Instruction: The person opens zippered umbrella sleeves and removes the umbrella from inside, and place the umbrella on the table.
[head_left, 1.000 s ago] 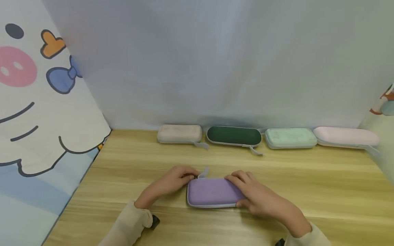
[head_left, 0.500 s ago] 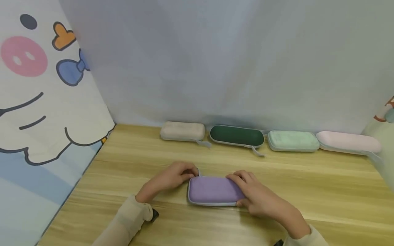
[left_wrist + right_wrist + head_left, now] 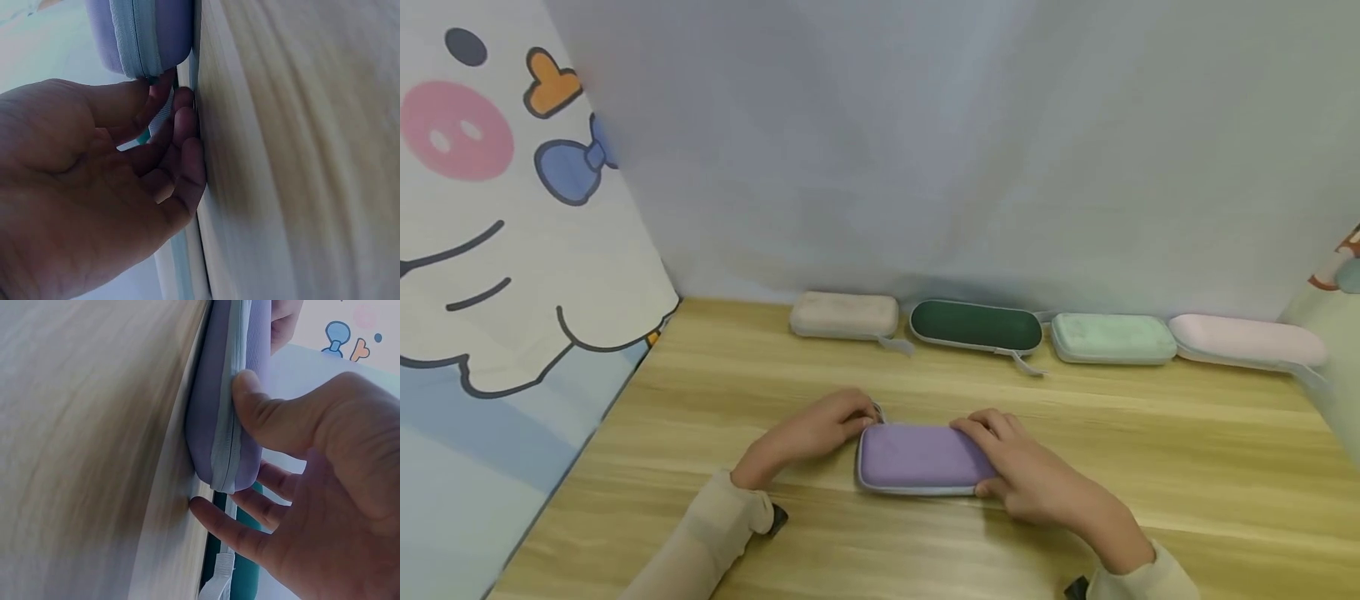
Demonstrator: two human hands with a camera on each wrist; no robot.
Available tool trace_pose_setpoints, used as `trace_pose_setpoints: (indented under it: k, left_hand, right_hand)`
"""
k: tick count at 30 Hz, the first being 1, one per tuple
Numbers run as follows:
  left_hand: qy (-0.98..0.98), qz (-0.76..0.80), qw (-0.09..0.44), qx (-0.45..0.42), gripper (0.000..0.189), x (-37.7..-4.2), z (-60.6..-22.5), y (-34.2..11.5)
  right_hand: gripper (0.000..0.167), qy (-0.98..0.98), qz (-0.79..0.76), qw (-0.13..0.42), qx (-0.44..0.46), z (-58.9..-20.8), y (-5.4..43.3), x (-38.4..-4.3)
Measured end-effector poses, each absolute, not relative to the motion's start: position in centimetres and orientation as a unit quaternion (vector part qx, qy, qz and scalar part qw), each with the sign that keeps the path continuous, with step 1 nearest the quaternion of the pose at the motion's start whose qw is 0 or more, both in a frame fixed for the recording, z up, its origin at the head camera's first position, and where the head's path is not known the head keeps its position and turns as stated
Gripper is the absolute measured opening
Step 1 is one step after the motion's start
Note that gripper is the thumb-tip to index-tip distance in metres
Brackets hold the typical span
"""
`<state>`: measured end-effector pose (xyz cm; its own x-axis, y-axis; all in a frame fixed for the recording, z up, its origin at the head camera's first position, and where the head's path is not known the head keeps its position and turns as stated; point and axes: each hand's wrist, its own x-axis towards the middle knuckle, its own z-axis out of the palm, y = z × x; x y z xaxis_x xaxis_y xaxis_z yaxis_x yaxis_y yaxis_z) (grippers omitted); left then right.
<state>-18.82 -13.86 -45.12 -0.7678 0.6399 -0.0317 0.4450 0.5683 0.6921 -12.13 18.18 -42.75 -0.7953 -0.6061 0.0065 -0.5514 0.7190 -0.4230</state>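
Observation:
A purple zippered pencil case (image 3: pixel 917 457) lies on the table, with its pale zipper (image 3: pixel 139 37) running round the side. At its far left corner my left hand (image 3: pixel 815 430) pinches the grey zipper pull strap (image 3: pixel 162 115), most of which is hidden by the fingers. The thumb reaches the zipper's corner in the left wrist view. My right hand (image 3: pixel 1026 471) grips the right end of the case, thumb (image 3: pixel 248 394) along the near zipper side and fingers over the far edge. In the right wrist view some of its fingers are spread past the end.
Along the back wall (image 3: pixel 850 167) stand more cases in a row: beige (image 3: pixel 844 316), dark green (image 3: pixel 976 325), mint (image 3: pixel 1112 338) and pale pink (image 3: pixel 1247 340). Grey straps trail from several of them. A cartoon-printed panel (image 3: pixel 535 275) borders the wooden table (image 3: pixel 700 383) on the left.
My left fingers have closed round the pull strap, which stood up visibly beside them earlier. My right hand keeps its grip on the purple case. The head view has shifted slightly.

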Motion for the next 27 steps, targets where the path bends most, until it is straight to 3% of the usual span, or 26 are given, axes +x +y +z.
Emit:
trace_pose_setpoints:
  k: [8, 20, 27]
  left_hand:
    - [0.900, 0.240, 0.070, 0.357, 0.014, -18.4, -44.5, -13.6]
    - [0.911, 0.174, -0.046, 0.372, 0.004, -18.4, -43.5, -13.7]
    - [0.913, 0.152, -0.073, 0.372, 0.009, -18.6, -43.5, -13.4]
  right_hand:
    - [0.075, 0.922, -0.207, 0.075, -0.317, -42.9, 18.2, -12.1]
    - [0.076, 0.911, -0.199, 0.022, -0.360, -43.4, 16.3, -11.8]
    - [0.077, 0.919, -0.189, 0.005, -0.346, -43.6, 16.4, -11.9]
